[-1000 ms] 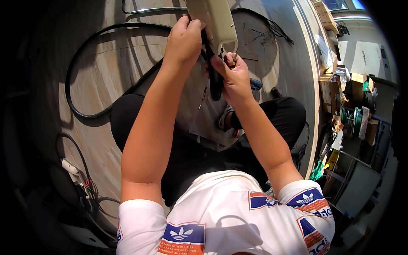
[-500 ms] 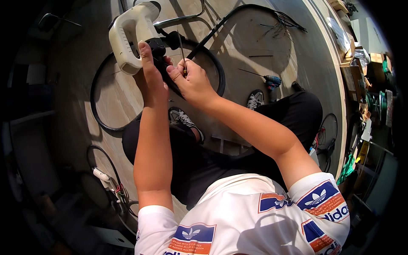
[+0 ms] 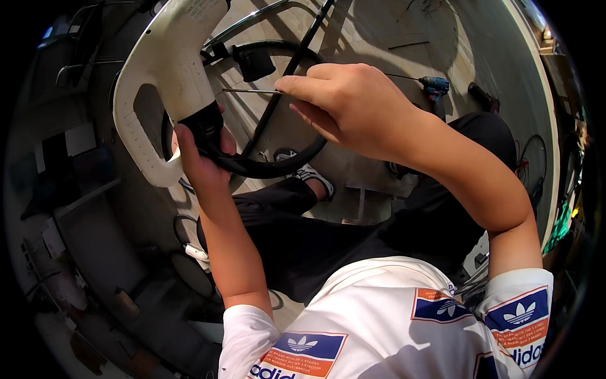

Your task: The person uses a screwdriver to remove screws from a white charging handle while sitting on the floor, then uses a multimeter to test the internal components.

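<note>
The white handle housing point(image 3: 167, 69) above the left fingers point(image 3: 189, 145) looks like smooth, slightly glossy plastic. The black cable point(image 3: 278, 165) under them seems matt rubber. The thin rod point(image 3: 249, 91) at the right fingers point(image 3: 297, 85) is shiny metal. The floor point(image 3: 379, 38) behind looks like pale wood.

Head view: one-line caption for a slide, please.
Left hand grips a white charging-style handle by its black cable; right hand aims a thin metal rod at it.

Both hands point(image 3: 202, 151) point(image 3: 350, 104) raised, fingers clenched
</note>
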Demonstrator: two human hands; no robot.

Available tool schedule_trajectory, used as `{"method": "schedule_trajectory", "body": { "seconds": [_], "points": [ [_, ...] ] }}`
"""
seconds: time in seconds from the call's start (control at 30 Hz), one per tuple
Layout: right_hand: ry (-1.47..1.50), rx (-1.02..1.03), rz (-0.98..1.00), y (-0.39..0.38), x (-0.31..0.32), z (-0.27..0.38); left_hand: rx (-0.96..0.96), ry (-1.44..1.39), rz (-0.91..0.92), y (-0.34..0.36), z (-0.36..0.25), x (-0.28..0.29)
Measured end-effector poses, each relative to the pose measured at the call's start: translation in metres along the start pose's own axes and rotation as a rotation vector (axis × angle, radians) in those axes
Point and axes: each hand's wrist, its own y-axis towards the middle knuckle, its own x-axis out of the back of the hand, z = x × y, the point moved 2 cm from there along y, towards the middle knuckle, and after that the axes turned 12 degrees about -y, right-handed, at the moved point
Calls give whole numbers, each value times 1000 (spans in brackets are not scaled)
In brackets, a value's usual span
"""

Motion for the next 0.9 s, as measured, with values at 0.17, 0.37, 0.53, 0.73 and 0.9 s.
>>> {"method": "schedule_trajectory", "body": {
  "seconds": [0.17, 0.37, 0.53, 0.73, 0.9],
  "points": [
    [54, -6, 25, -10, 6, -8, 61, -33, 92, -4, 5, 1],
    [118, 43, 35, -18, -4, -1, 103, 8, 91, -5, -3, -4],
    [176, 49, -8, -17, -10, 1, 83, 70, 110, -7, 0, -9],
    [319, -10, 72, -10, -5, 2, 81, 175, 199, -11, -1, -15],
    [118, 27, 32, -9, 12, 8, 138, 121, 239, -17, 4, -11]
  ]
}}
